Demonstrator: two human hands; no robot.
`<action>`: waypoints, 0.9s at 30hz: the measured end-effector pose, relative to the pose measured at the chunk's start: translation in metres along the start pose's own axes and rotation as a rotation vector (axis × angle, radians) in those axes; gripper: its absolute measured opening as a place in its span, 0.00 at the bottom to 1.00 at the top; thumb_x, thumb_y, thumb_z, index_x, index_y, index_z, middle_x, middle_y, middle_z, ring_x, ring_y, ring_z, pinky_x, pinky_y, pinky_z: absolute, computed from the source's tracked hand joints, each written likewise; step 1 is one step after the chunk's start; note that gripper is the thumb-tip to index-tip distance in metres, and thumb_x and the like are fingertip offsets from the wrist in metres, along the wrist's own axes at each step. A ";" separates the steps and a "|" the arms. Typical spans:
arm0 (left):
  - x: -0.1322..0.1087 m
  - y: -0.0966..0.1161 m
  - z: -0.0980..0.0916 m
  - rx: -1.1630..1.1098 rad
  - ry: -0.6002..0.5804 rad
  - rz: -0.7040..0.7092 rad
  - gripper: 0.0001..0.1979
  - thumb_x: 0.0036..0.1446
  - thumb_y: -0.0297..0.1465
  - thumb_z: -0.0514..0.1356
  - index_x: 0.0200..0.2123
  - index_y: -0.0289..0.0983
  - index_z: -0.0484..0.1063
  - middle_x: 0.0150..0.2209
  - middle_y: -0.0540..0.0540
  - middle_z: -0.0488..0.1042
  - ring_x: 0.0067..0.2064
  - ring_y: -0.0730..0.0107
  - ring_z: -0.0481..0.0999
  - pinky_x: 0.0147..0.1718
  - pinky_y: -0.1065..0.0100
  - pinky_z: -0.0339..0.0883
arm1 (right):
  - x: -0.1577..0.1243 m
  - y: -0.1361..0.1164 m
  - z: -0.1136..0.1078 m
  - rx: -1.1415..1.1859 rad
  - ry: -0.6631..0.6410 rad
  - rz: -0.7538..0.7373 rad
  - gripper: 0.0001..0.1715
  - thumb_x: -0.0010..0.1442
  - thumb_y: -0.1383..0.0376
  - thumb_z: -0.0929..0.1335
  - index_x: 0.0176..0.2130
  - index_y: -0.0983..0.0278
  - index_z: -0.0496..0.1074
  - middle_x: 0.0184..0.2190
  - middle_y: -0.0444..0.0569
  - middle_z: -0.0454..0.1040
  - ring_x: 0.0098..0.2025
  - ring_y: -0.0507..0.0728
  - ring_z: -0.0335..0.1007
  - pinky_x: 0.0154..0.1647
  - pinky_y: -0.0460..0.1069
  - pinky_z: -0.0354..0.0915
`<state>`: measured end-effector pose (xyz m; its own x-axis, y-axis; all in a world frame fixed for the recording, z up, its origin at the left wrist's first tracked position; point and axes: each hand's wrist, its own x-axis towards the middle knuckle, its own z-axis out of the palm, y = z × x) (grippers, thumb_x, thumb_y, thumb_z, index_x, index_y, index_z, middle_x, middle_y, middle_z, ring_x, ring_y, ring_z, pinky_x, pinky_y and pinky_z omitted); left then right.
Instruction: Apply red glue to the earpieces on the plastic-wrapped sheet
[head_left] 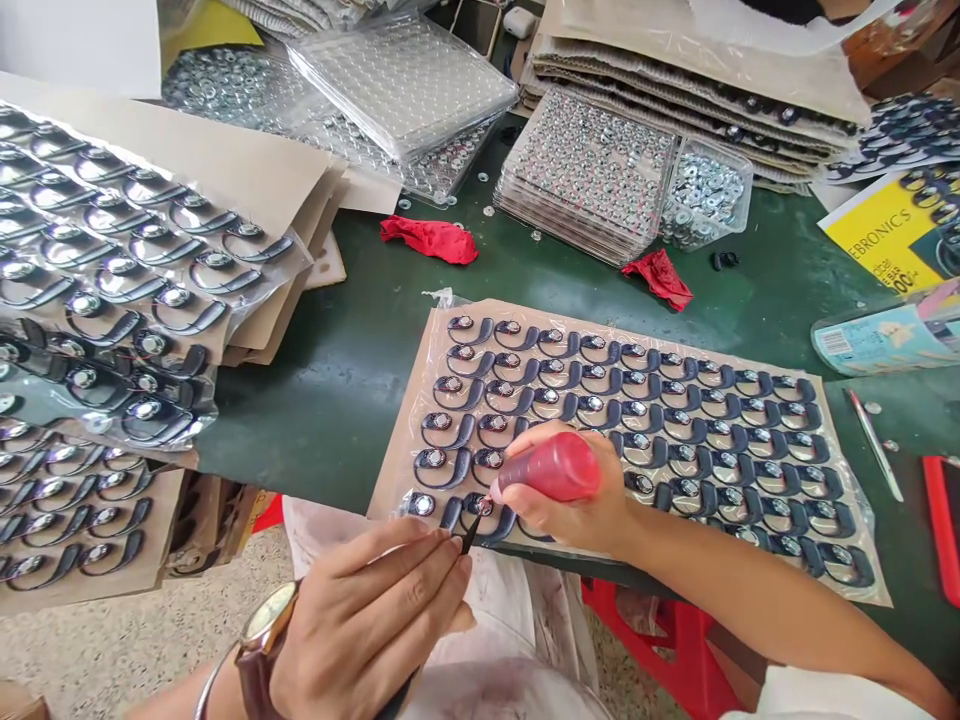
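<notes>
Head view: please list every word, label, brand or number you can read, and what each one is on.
"EBRONICS": yellow printed sheet, right side.
"00": same sheet, below; neighbouring characters too blurred to read.
Light-blue label with a barcode: print too small to read.
Watch dial: markings too small to read.

Left hand [367, 612]: watch [270, 615] at wrist; pinches black tool [470, 535], tip down at the board [399, 455].
Right hand [581, 518]: grips red bottle [555, 468], nozzle beside the tool's tip.
Board: brown, film-covered, rows of dark curved parts [658, 450].
Table [315, 415]: green.
Trays [581, 170]: clear, stacked, beyond board.
Box [703, 195]: loose washers, just beside trays.
Red scraps [429, 240]: two, crumpled.
Pen [876, 447]: right of board.
</notes>
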<state>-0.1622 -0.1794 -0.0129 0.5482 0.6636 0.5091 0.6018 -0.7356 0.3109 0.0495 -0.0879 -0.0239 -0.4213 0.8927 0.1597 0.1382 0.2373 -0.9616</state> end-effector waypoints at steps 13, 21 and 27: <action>0.000 0.002 -0.001 -0.015 0.005 -0.030 0.10 0.60 0.27 0.59 0.43 0.29 0.75 0.40 0.44 0.79 0.44 0.68 0.79 0.56 0.64 0.69 | 0.002 0.000 -0.001 -0.199 0.053 -0.170 0.09 0.53 0.59 0.73 0.32 0.61 0.72 0.26 0.45 0.76 0.25 0.52 0.73 0.27 0.46 0.72; 0.000 0.002 -0.001 -0.051 0.010 -0.048 0.10 0.60 0.26 0.59 0.43 0.29 0.75 0.41 0.44 0.79 0.45 0.68 0.79 0.58 0.63 0.66 | 0.003 -0.002 -0.006 -0.211 0.027 -0.080 0.10 0.56 0.59 0.71 0.34 0.63 0.70 0.20 0.44 0.74 0.22 0.52 0.71 0.25 0.48 0.71; 0.002 0.002 -0.002 -0.064 0.007 -0.079 0.10 0.60 0.26 0.58 0.44 0.30 0.75 0.40 0.45 0.80 0.44 0.68 0.79 0.55 0.64 0.70 | 0.004 -0.004 -0.005 -0.197 0.022 -0.041 0.08 0.57 0.59 0.70 0.33 0.61 0.69 0.17 0.42 0.72 0.20 0.52 0.69 0.24 0.48 0.70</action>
<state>-0.1617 -0.1797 -0.0097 0.4965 0.7187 0.4868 0.6043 -0.6887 0.4007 0.0520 -0.0833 -0.0187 -0.4108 0.8885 0.2044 0.2947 0.3416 -0.8925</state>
